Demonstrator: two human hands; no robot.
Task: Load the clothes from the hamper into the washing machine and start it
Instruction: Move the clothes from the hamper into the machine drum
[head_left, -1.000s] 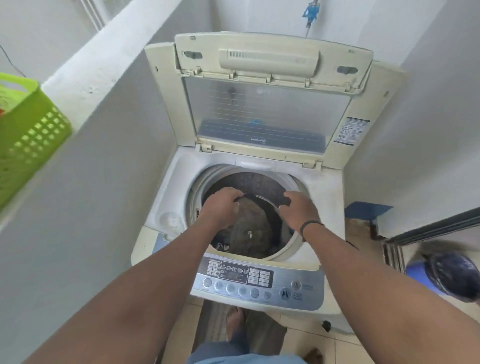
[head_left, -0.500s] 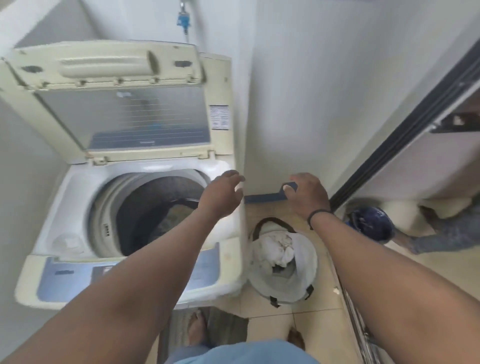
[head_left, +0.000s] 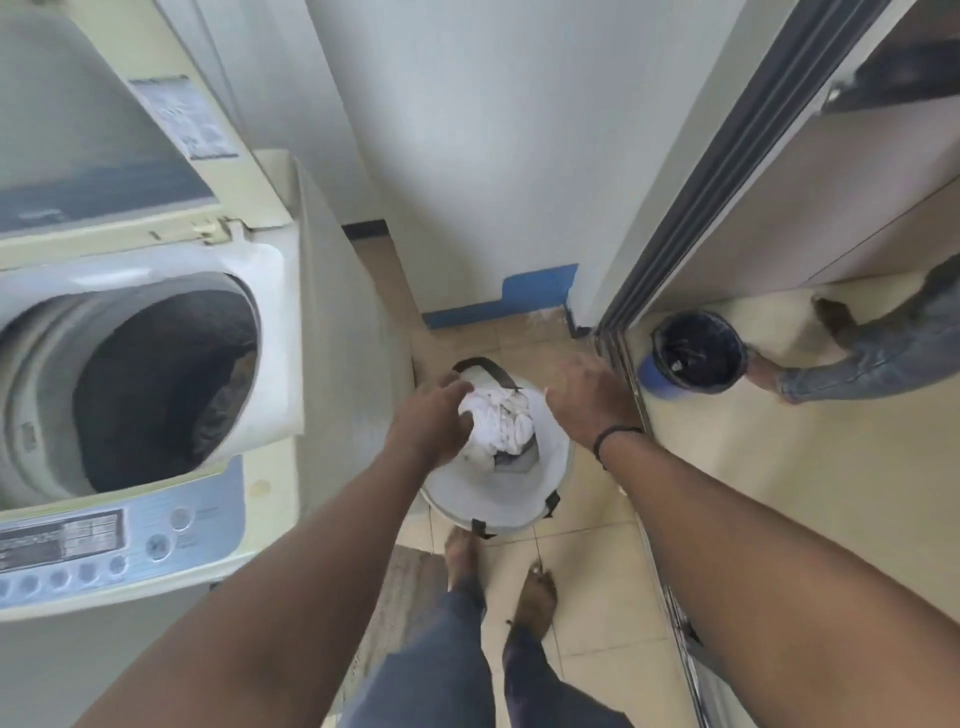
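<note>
In the hamper (head_left: 498, 499) at 6 o'clock, white clothes (head_left: 501, 423) look soft, light; left hand (head_left: 428, 421) fingers curling on them, right hand (head_left: 589, 400) released; I'd bunch the top.

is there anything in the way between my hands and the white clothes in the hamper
Nothing visible. The left hand is already at the white clothes atop the open hamper; the right hand hovers beside them.
</note>
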